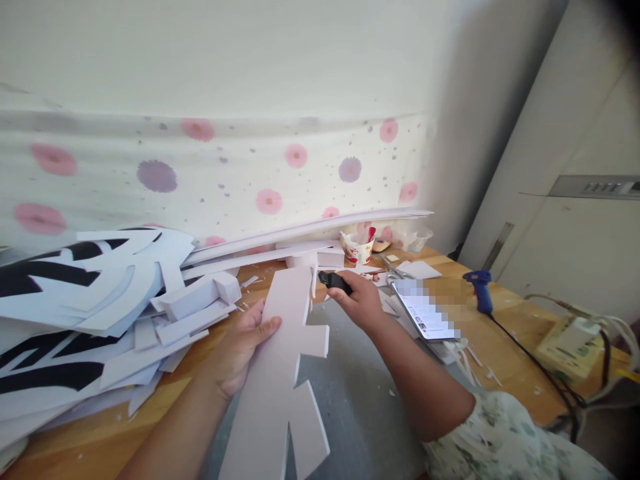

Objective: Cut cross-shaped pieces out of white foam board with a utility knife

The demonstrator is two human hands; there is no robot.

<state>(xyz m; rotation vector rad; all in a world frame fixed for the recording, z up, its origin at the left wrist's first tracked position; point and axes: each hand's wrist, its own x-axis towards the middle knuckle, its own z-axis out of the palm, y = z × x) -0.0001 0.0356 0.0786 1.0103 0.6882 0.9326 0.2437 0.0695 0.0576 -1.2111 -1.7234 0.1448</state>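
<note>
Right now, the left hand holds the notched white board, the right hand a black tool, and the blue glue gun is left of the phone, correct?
No: the head view shows the glue gun right of the phone. The left hand holds the board, the right hand the tool.

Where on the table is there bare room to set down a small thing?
Grey mat shows between the notched white board and the right forearm. Bare wood shows between the phone and the blue glue gun, near small scraps. The left is crowded by heaped white pieces.
</note>
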